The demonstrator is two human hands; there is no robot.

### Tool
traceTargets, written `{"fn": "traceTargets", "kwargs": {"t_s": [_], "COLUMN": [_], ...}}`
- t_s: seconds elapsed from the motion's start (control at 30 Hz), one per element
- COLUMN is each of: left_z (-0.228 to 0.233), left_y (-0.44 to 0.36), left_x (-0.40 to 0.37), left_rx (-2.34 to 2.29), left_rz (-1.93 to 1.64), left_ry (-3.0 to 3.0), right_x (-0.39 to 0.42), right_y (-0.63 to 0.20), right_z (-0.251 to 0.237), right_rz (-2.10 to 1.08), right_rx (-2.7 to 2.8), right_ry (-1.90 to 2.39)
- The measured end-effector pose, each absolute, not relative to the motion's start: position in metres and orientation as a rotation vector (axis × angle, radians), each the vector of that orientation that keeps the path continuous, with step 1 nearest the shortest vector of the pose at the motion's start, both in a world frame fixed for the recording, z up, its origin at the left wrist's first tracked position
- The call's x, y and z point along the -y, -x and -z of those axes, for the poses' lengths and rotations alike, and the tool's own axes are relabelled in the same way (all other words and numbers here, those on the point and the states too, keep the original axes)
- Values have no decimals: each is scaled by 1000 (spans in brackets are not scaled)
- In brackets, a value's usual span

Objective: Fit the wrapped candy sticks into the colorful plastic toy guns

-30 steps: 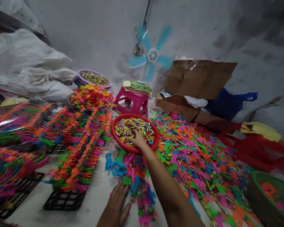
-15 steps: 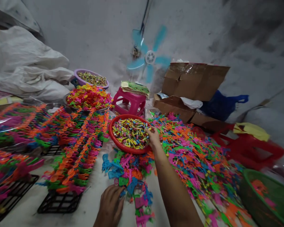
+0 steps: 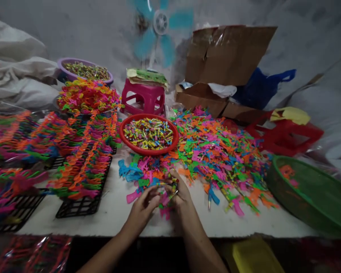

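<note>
Both hands are brought together at the near edge of the white table [image 3: 116, 212]. A small coloured plastic toy piece [image 3: 167, 192] is pinched between the fingers of the left hand [image 3: 143, 206] and the right hand [image 3: 182, 195]; its exact shape cannot be told. A heap of like pieces [image 3: 216, 151] is spread just beyond, beside a red bowl [image 3: 125, 138] filled with small capsules.

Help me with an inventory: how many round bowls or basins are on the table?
3: a red bowl mid-table, a purple one far left, a green basin at right. More may be hidden.
</note>
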State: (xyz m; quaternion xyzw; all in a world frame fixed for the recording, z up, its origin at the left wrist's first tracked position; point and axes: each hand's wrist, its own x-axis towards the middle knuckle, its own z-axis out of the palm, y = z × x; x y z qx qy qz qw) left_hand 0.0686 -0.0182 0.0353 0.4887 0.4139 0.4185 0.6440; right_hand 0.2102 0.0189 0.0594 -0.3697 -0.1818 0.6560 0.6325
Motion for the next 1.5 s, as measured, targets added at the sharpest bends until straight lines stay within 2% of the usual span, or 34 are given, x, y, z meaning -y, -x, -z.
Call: {"fn": "traceTargets", "kwargs": {"t_s": [0.43, 0.77, 0.9, 1.17, 1.5], "left_z": [-41, -42, -41, -37, -24], "left_y": [-81, -76, -72, -58, -47], "left_x": [27, 14, 9, 5, 9], "left_rx": [-880, -856, -788, -663, -621], "left_rz": [-806, -923, -951, -648, -483], "left_ry": [-1066, -151, 12, -159, -462], "right_x": [1, 8, 8, 12, 11], "right_y": [-205, -194, -193, -197, -201], "right_z": [-41, -36, -39, -45, -42], "right_rz": [-1576, -1544, -1573, -1986, -1965], "right_rx": [189, 136, 90, 198, 381], "right_ry": [768, 661, 560, 589, 795]}}
